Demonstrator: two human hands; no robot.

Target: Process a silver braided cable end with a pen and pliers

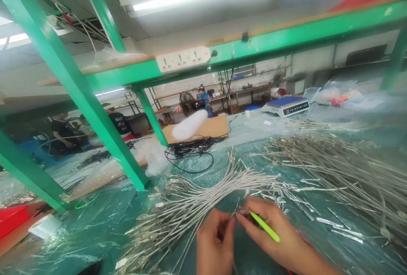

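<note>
At the near edge of the bench (104, 228), your left hand (214, 241) and right hand (281, 234) pinch a small metal cable end (241, 211) between meeting fingertips. The right hand also clasps a green stick (265, 227) (perhaps tweezers), which slants back toward your right wrist.

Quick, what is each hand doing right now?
Left hand: closed, fingertips pinching a small metal cable end.
Right hand: closed, holding a green tool, fingertips on the same cable end.
</note>
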